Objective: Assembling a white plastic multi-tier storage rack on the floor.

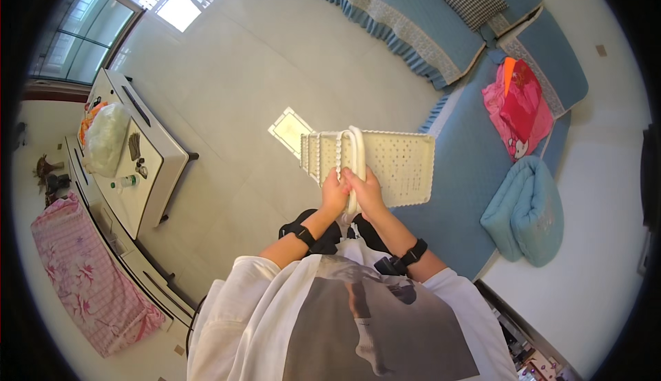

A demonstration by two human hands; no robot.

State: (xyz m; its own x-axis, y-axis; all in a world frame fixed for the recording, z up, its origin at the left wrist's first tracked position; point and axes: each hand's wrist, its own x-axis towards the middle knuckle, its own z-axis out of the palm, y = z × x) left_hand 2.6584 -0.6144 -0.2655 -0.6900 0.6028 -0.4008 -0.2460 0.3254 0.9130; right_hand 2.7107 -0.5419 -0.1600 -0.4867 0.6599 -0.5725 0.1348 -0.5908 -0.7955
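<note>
Tiled floor (227, 105) beyond; left hand (334, 195) and right hand (369, 192), equally near, wrap closed around white tubing (359, 153) on a perforated rack (401, 167), its long axis sideways, mostly right of them.

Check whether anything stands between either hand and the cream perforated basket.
Nothing visible does: the left hand and right hand meet at the handle of the cream perforated basket, with no other object between them and it.

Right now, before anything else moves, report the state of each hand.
Left hand: closed, holding the cream perforated plastic rack by its curved handle.
Right hand: closed, holding the same rack at the handle, close beside the left.
</note>
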